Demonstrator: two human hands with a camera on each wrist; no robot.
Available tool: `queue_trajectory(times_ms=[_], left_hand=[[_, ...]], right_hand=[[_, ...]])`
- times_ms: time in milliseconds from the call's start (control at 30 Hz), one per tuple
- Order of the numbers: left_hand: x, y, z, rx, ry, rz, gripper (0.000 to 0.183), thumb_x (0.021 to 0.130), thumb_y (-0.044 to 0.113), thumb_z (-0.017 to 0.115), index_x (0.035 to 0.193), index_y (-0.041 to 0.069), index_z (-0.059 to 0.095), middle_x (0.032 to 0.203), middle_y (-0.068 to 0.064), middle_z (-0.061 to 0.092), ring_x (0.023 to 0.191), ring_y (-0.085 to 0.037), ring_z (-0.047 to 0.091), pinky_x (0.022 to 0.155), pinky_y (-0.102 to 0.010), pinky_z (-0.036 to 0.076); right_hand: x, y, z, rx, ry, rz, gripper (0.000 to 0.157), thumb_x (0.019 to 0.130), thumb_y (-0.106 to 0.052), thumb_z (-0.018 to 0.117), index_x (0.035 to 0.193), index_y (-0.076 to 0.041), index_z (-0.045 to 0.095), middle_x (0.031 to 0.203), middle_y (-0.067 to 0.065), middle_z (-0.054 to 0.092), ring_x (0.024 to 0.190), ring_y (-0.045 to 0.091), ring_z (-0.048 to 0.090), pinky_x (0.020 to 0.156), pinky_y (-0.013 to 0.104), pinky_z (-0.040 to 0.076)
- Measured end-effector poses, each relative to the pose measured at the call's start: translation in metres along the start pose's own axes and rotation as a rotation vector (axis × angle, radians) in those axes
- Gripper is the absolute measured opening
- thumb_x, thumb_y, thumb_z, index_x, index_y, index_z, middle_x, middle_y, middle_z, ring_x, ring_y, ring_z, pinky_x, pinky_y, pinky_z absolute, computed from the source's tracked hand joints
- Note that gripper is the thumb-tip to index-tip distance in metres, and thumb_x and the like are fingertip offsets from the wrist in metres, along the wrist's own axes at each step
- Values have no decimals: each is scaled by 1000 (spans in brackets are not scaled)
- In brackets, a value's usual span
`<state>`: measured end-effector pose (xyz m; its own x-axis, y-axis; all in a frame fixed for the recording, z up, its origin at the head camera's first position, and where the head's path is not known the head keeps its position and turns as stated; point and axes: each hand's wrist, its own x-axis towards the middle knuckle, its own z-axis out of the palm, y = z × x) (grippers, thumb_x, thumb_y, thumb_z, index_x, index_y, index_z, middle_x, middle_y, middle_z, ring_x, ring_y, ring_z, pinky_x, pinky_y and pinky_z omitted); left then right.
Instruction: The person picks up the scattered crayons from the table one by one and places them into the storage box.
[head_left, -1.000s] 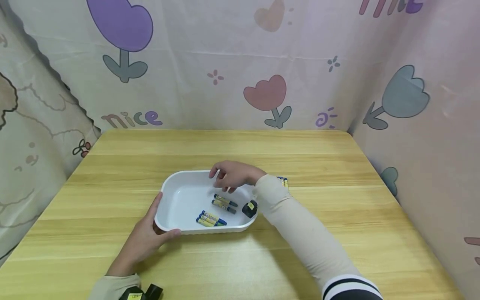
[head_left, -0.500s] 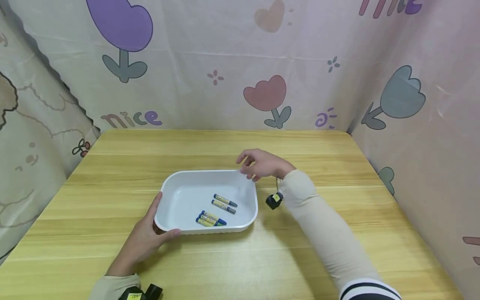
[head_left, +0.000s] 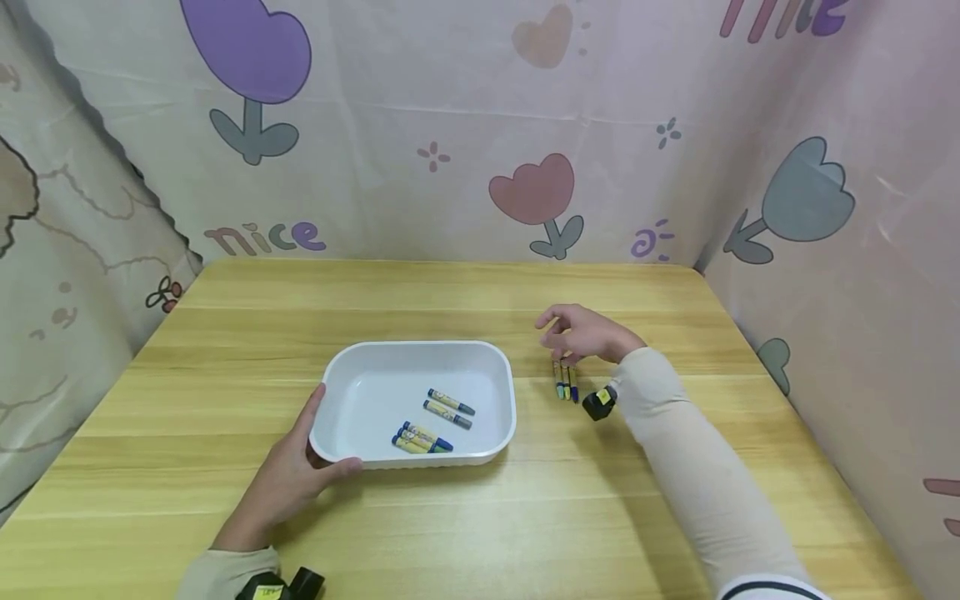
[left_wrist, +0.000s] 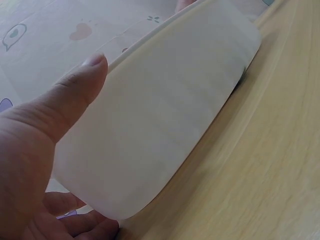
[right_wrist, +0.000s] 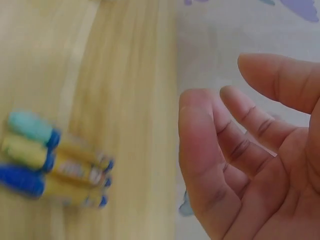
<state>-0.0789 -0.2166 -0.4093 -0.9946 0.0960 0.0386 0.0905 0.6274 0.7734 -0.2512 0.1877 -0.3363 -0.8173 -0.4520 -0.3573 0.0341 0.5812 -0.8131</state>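
A white tray (head_left: pixel 412 460) stands on the table, with several crayons lying in it. My left hand (head_left: pixel 288 471) holds its near left corner, the thumb along the front side and the fingers round the left side; the left wrist view shows the thumb (left_wrist: pixel 75 95) against the wall. To the right of the tray, my right hand (head_left: pixel 588 333) hovers with loosely bent fingers and nothing in them. Three crayons (head_left: pixel 566 383) lie side by side just below it; in the right wrist view they show a teal, a yellow crayon (right_wrist: pixel 27 152) and a blue tip, apart from the fingers.
The wooden table (head_left: pixel 465 533) reaches back to a patterned cloth (head_left: pixel 375 175) with flowers. More cloth hangs along the left and right sides. Inside the tray, two crayons (head_left: pixel 448 408) lie apart from a nearer cluster of crayons (head_left: pixel 422 437).
My right hand has moved from above the tray to the right, over the three crayons on the table. The left hand and the tray have stayed in place.
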Motion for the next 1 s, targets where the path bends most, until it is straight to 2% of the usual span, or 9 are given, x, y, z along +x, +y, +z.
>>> queue_trajectory(times_ms=[167, 300, 533, 700, 833, 1000], left_hand=[[1, 0, 0, -5, -3, 0, 117, 78, 34, 82, 157, 14, -1, 147, -33, 32, 122, -46, 46, 98, -62, 36], [1, 0, 0, -3, -9, -3, 116, 78, 34, 82, 157, 14, -1, 148, -33, 30, 123, -46, 46, 98, -62, 36], [1, 1, 0, 0, -7, -5, 116, 78, 34, 81, 157, 13, -1, 146, -32, 34, 120, -44, 48, 97, -62, 37], [1, 1, 0, 9, -4, -13, 116, 78, 35, 82, 157, 11, 0, 147, -33, 31, 121, -46, 46, 97, -63, 35], [1, 1, 1, 0, -9, -14, 117, 78, 34, 82, 157, 13, -1, 148, -33, 31, 123, -46, 45, 98, -63, 35], [0, 1, 1, 5, -7, -19, 117, 78, 35, 82, 157, 13, -1, 149, -32, 30, 124, -46, 44, 98, -64, 34]], right_hand=[[-4, 20, -9, 13, 24, 35, 41, 96, -11, 57, 133, 3, 44, 104, 23, 55, 77, 25, 58, 72, 42, 54], [-6, 34, -13, 18, 28, 86, 42, 96, -11, 58, 132, 4, 43, 98, 20, 55, 71, 21, 55, 64, 34, 51], [-6, 53, -13, -51, 25, 199, 40, 93, -11, 61, 128, 1, 47, 81, 11, 60, 60, 17, 52, 55, 29, 46], [-6, 58, -9, -69, 24, 227, 41, 87, -5, 64, 126, 1, 49, 75, 7, 58, 55, 14, 47, 51, 26, 42], [-6, 58, -6, -86, 33, 230, 38, 87, -4, 66, 121, 1, 52, 72, 5, 57, 55, 13, 43, 51, 25, 39], [-5, 58, -5, -101, 47, 218, 34, 87, -6, 69, 117, 1, 53, 77, 6, 59, 60, 15, 46, 56, 27, 44]])
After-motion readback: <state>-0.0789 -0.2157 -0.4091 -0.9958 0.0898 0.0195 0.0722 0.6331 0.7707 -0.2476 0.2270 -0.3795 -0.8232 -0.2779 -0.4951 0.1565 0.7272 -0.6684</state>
